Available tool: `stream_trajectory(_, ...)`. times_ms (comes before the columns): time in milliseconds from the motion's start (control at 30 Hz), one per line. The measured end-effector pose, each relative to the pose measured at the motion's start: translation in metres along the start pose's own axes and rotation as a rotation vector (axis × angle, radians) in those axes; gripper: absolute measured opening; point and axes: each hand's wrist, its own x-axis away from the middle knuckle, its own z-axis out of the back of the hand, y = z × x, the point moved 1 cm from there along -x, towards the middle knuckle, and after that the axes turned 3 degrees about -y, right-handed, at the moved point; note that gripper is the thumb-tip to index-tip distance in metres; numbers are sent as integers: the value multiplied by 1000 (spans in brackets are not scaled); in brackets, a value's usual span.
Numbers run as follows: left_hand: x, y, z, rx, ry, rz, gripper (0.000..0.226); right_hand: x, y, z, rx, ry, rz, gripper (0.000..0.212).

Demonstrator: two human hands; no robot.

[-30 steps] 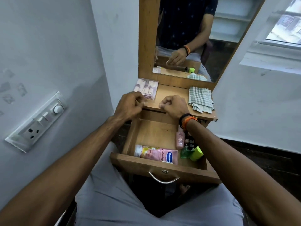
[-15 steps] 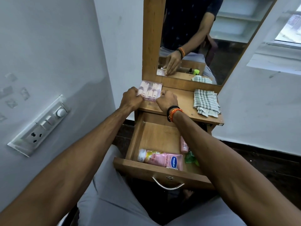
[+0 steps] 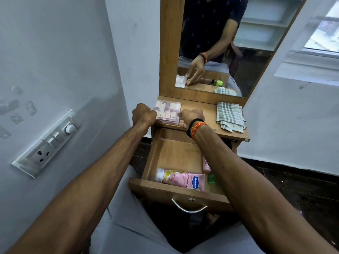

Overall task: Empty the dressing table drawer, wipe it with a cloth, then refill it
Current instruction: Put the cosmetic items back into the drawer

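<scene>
The wooden drawer is pulled out below the dressing table top. A pink Vaseline tube lies along its front wall; a small pink bottle and a green item show beside my right forearm. A clear plastic box of small pink-and-white items lies on the tabletop's left part. My left hand grips its left edge, and my right hand pinches its right edge. A checked cloth lies folded on the tabletop's right side.
A tall mirror in a wooden frame rises behind the tabletop. The wall on the left carries a switch and socket panel. My grey-clad lap sits under the drawer's metal handle. Dark floor lies to the right.
Both hands have moved from the tabletop's front edge to the plastic box and taken hold of its two sides. The view has shifted closer.
</scene>
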Motion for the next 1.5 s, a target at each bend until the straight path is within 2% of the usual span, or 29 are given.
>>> stream_trajectory(133, 4, -2, 2, 165, -64, 73, 18, 14, -3, 8, -9, -19, -12, 17)
stream_trajectory(233, 10, -7, 7, 381, -163, 134, 3, 20, 1, 19, -73, -73, -37, 13)
stream_trajectory(333, 22, -13, 16, 543, -308, 183, 16, 31, 8, 31, -177, -154, -62, 12)
stream_trajectory(467, 43, -19, 26, 591, -424, 224, 21, 58, 17, 47, -257, -220, -96, 15)
stream_trajectory(567, 56, -24, 29, 565, -475, 222, 17, 72, 25, 56, -284, -246, -103, 19)
stream_trajectory(733, 78, -33, 34, 469, -557, 221, 21, 85, 38, 70, -175, -341, -120, 23)
stream_trajectory(967, 95, -47, 26, 222, -504, 166, 24, 100, 63, 78, -72, -394, -133, 28)
stream_trajectory(1133, 102, -58, 8, 79, -454, 102, 20, 83, 88, 68, -21, -339, -229, 22)
stream_trajectory(1300, 107, -54, -11, -134, -482, 2, 16, 67, 99, 59, 24, -286, -233, 23)
stream_trajectory(1433, 113, -46, -22, -190, -534, -52, 18, 49, 102, 57, 103, -233, -199, 20)
stream_trajectory(1500, 115, -45, -26, -217, -527, -59, 23, 48, 101, 55, 166, -233, -184, 25)
